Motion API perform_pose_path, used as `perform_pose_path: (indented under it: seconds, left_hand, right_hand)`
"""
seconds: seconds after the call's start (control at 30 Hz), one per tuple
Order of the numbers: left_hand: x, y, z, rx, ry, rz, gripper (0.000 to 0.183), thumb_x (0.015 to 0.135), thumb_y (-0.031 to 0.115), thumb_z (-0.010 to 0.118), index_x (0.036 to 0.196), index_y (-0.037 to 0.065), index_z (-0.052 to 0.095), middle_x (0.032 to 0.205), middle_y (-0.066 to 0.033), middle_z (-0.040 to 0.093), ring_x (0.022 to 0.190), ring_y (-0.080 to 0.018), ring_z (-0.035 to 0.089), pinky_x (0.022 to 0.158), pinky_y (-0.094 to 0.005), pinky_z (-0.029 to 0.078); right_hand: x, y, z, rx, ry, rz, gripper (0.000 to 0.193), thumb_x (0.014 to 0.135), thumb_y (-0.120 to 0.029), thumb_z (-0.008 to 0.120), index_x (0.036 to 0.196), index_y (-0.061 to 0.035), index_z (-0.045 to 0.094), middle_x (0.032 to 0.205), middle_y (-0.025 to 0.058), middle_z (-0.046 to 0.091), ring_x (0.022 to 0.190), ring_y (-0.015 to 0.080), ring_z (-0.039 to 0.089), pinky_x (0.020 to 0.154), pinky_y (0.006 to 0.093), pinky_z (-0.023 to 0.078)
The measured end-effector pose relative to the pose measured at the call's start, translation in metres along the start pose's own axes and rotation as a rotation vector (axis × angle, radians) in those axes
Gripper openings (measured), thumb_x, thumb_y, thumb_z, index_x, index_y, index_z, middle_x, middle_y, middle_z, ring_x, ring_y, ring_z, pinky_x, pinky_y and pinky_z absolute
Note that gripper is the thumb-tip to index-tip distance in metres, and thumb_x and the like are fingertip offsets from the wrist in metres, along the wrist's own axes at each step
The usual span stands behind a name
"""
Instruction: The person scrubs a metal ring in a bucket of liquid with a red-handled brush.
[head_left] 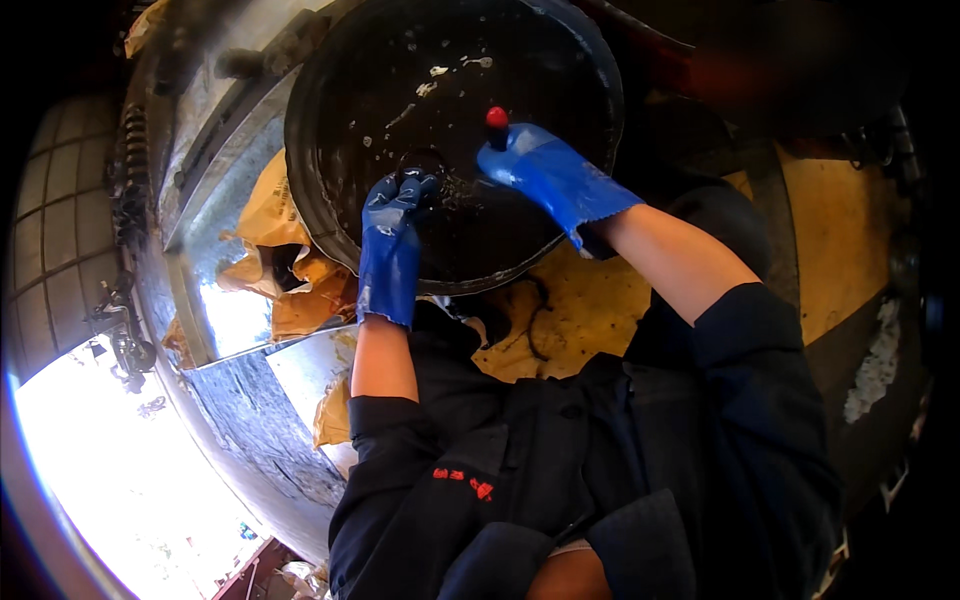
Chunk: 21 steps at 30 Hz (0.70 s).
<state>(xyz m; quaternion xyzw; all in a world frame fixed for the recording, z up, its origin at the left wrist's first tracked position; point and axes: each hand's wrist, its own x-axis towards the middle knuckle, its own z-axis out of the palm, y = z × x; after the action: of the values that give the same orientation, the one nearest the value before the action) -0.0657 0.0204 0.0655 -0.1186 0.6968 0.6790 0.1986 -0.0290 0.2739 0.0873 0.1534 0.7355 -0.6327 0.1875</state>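
Both of my hands wear blue rubber gloves and work over a large round black tub [304,150] of dark liquid with pale flecks of foam. My right hand [548,175] is closed around a black handle with a red end [497,118]. The tool's working end is lost against the dark liquid, so its kind cannot be told. To the left of it, my left hand [390,240] has its fingers curled at the liquid's surface, gripping a dark, rounded object [425,160] that is wet and hard to make out. Small ripples show between the hands.
Torn brown paper [285,210] lies on a metal surface left of the tub. Stained yellowish board [590,305] shows below the tub, and another tan panel [840,235] stands at right. A tiled area [60,220] and bright light are at far left.
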Motion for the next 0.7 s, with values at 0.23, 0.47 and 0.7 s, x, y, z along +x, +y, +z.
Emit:
perform_pose_path:
  seconds: [0.23,0.47,0.7]
  left_hand:
    - [-0.002,0.009,0.006,0.027,-0.088,-0.069,0.033,0.104,0.019,0.066,0.131,0.0,0.065,0.117,-0.0122,0.076,0.106,-0.0232,0.074,0.091,-0.0385,0.06]
    - [0.008,-0.007,0.001,-0.088,-0.09,-0.116,0.034,0.097,0.005,0.071,0.129,-0.006,0.066,0.115,-0.0119,0.075,0.102,-0.0231,0.071,0.095,-0.0367,0.059]
    - [0.004,0.0,-0.007,-0.297,-0.279,-0.149,0.034,0.109,0.013,0.054,0.138,-0.005,0.058,0.126,-0.0189,0.07,0.114,-0.028,0.068,0.105,-0.0386,0.055]
  right_hand:
    - [0.022,-0.006,-0.005,0.08,0.073,0.079,0.029,0.095,-0.034,0.063,0.092,-0.0072,0.074,0.077,0.0059,0.069,0.07,0.0157,0.061,0.073,0.0333,0.05]
    - [0.013,-0.035,0.015,0.196,0.091,0.18,0.033,0.09,-0.039,0.064,0.088,-0.0071,0.073,0.079,0.0065,0.069,0.072,0.0159,0.062,0.071,0.0316,0.049]
    - [0.032,-0.016,0.024,-0.081,-0.161,-0.16,0.019,0.102,-0.025,0.062,0.092,-0.0114,0.07,0.073,-0.0012,0.066,0.067,0.0128,0.064,0.068,0.0275,0.052]
